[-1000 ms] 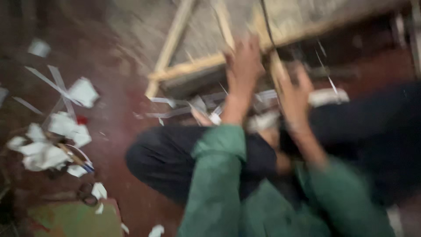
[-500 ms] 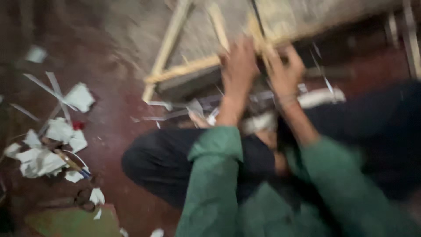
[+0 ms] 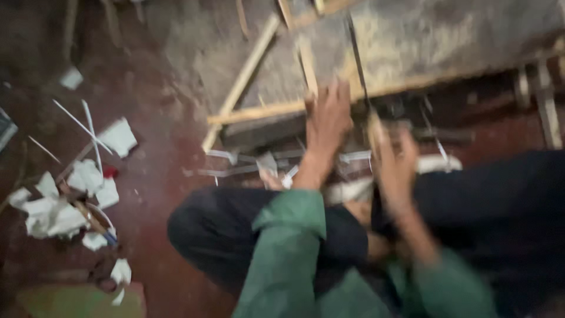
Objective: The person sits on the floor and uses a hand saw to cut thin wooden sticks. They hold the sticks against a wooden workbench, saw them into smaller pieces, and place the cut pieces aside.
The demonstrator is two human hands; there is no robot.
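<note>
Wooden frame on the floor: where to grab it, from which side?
Probably the near horizontal slat of the wooden frame, taken from the person's side, above. It runs bare and straight left of the left hand, which already rests on it; the right hand is blurred. The far slats lie out of easy reach.

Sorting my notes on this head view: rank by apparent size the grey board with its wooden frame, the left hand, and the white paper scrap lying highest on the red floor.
1. Grey board, by far the largest.
2. Left hand.
3. White paper scrap, smallest; it lies farther away, which shrinks it.
</note>
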